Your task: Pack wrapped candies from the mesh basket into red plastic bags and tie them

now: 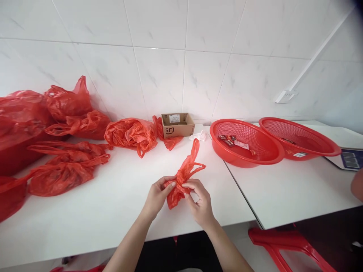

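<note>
Nearer you than the SF carton (178, 130), your left hand (157, 195) and right hand (202, 204) pinch a red carrier bag (184, 173); hard pulling could tear its thin plastic.

Apparently a workroom, tiled wall (159, 83), joined tables (113, 211), baskets (238, 159), scale (351, 158)

2 white tables (121, 215) stand along a white tiled wall (161, 75).

Can't see inside pinched red bag (185, 172). Can't read label (174, 118) in SF box (178, 131). Cut off by right edge: scale (351, 158), another person's limb (357, 186). By left edge: bulging red bag (21, 109).
</note>
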{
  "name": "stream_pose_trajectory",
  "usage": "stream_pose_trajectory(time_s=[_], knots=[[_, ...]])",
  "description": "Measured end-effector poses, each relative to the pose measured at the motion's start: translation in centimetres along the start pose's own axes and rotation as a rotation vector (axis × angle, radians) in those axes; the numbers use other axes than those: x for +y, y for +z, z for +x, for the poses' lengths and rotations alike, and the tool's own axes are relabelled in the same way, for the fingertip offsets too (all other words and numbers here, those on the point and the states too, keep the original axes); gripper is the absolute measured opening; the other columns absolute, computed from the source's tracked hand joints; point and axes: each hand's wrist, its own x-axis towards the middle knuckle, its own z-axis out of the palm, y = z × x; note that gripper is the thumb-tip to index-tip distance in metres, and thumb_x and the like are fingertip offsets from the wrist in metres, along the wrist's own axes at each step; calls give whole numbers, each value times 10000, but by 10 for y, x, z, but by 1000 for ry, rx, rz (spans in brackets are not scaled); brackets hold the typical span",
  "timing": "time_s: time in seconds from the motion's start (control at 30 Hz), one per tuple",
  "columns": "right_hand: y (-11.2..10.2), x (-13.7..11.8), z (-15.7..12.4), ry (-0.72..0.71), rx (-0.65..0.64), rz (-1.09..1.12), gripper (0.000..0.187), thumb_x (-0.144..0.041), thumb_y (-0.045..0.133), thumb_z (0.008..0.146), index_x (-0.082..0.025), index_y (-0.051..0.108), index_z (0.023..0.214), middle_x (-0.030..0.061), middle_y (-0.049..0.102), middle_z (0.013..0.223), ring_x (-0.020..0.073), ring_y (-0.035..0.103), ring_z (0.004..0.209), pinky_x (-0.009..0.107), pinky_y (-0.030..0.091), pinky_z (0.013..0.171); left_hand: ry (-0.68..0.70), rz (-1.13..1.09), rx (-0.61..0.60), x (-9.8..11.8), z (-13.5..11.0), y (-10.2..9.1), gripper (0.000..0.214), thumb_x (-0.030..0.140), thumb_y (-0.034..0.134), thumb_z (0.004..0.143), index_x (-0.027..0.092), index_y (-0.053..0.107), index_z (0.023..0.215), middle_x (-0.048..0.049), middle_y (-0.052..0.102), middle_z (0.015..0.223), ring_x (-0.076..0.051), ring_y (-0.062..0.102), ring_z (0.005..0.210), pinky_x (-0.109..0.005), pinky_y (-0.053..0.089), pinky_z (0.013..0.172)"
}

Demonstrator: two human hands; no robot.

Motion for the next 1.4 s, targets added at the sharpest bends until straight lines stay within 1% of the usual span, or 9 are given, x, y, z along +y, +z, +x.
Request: stream_pose_trajectory(time_s=[0.2, 0.4, 0.5, 0.63, 0.83, 0.97, 1.1, 1.27, 1.4], knots=[[-27, 12, 3, 162, 205, -85, 77, -301, 615, 884, -226, 599, 873, 27, 615, 841, 170, 611, 789, 312, 535, 732, -35, -199, 314, -7, -10, -28, 354, 477, 734, 733, 168, 664, 892, -42, 693, 798, -161, 639, 713, -290, 534, 678], [-38, -11, 8, 142, 285, -164, 136, -360, 604, 890, -226, 613, 913, 38, 611, 867, 151, 549, 697, 286, 488, 621, -16, -228, 374, -7, -25, -35, 289, 422, 750, 725, 209, 653, 895, -35, 699, 893, -168, 643, 809, -281, 530, 719], [-41, -27, 21, 67, 322, -137, 117, -335, 578, 908, -232, 623, 941, 47, 630, 898, 172, 598, 784, 314, 517, 728, 10, -184, 338, -5, -28, -34, 258, 404, 725, 752, 224, 671, 929, -50, 703, 990, -192, 651, 896, -297, 534, 758], [-35, -20, 42, 96, 81, -85, 202, -306, 534, 920, -245, 618, 1093, 61, 679, 1064, 206, 643, 1022, 363, 507, 915, 52, -87, 211, -2, -34, -30, 218, 354, 685, 800, 251, 725, 988, -62, 710, 1095, -236, 636, 1040, -301, 530, 781], [-23, 1, 47, 547, -414, 46, 212, -337, 550, 888, -227, 697, 995, 50, 734, 950, 228, 700, 874, 369, 552, 752, 219, 216, 84, 1, -41, -34, 469, 282, 544, 906, 387, 533, 1363, -8, 413, 1534, -272, 396, 1396, -260, 567, 759], [-30, -10, 42, 695, -580, 340, 325, -401, 640, 836, -207, 688, 1093, 45, 742, 859, 209, 709, 760, 309, 546, 641, 242, 249, 78, -4, -42, -45, 564, 258, 508, 923, 394, 399, 1458, -10, 298, 1592, -277, 291, 1451, -261, 585, 791], [-25, -24, 38, 707, -669, 417, 517, -392, 727, 764, -214, 627, 1239, 32, 733, 804, 212, 695, 704, 318, 548, 603, 253, 244, 70, -6, -44, -47, 582, 232, 498, 921, 396, 383, 1466, -22, 296, 1591, -277, 264, 1461, -259, 577, 806], [1, -40, 30, 457, -637, 437, 580, -323, 672, 835, -296, 495, 1387, 58, 637, 1226, 232, 602, 1116, 392, 497, 937, 255, 57, -25, 3, -54, -35, 664, 258, 565, 904, 386, 308, 1502, -37, 195, 1626, -301, 290, 1443, -369, 458, 1033], [10, -35, 24, 610, -455, 498, 688, -331, 641, 864, -339, 322, 1473, 29, 672, 1022, 192, 656, 881, 365, 530, 798, 120, -216, 12, 11, -58, -30, 690, 386, 572, 914, 372, 246, 1522, -69, 280, 1595, -309, 396, 1378, -406, 419, 1059]])
